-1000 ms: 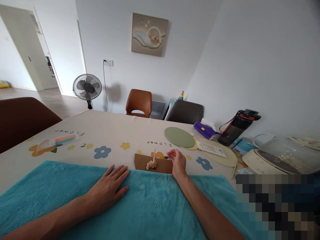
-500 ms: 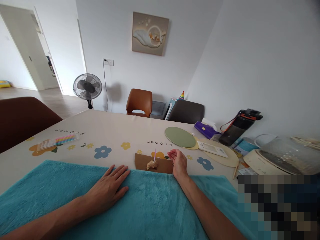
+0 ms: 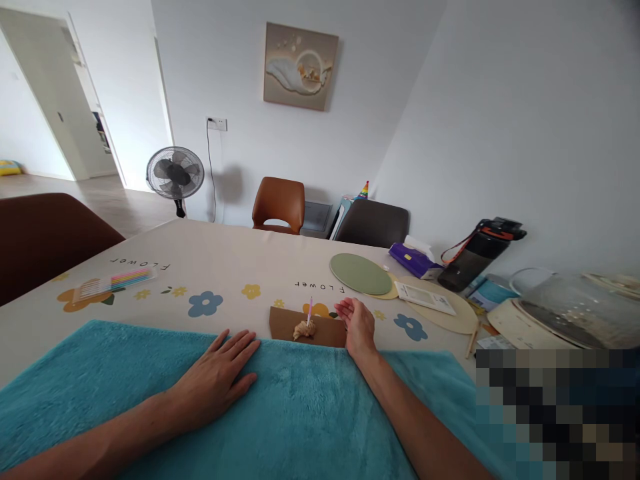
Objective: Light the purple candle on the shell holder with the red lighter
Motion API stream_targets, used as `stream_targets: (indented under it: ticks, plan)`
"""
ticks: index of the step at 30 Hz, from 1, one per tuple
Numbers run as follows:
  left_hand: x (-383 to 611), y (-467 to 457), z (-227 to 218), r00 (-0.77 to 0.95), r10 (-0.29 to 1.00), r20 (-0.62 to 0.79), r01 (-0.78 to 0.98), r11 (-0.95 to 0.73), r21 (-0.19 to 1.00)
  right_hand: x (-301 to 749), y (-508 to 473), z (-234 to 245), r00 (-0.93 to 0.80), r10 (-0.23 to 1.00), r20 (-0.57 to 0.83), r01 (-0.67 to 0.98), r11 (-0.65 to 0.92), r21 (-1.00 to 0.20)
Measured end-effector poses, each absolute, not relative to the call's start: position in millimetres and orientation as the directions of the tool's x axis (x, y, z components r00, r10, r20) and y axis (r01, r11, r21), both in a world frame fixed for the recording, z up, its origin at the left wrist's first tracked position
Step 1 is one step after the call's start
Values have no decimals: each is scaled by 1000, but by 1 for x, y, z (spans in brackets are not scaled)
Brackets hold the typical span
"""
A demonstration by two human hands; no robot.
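Observation:
My left hand (image 3: 220, 370) lies flat on a fluffy turquoise towel (image 3: 305, 413), fingers stretched out near its far edge. Beyond that edge is a piece of brown cardboard (image 3: 280, 323), its near part hidden by the towel. A small tan lump (image 3: 304, 329) rests on the cardboard, and a thin pale-purple candle (image 3: 310, 311) stands upright in it. At the cardboard's right end, my right hand (image 3: 360, 330) is on its side, palm toward the candle, fingers apart and slightly curved, holding nothing.
A pack of coloured candles (image 3: 133, 277) lies at the left on the flowered tablecloth (image 3: 225, 250). To the right are a green round mat (image 3: 360, 274), a purple tissue pack (image 3: 414, 260), a black bottle (image 3: 473, 257) and a cream appliance with a clear cover (image 3: 540, 320).

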State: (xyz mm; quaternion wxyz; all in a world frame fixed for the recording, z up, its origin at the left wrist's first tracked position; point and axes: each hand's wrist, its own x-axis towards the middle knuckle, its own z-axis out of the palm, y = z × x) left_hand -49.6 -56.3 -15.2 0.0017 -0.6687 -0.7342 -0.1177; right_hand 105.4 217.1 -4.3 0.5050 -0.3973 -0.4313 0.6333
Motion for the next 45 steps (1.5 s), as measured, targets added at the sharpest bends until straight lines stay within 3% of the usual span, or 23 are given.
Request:
stream_targets:
  ticks: [9, 45]
  plan:
    - [-48, -56, -9, -111, 988, 109, 980, 91, 178, 106, 218, -5, -177, 982, -60, -295, -112, -949]
    - [-47, -56, -13, -133, 978, 161, 956, 84, 282, 107, 219, -4, -189, 979, -70, -274, -121, -954]
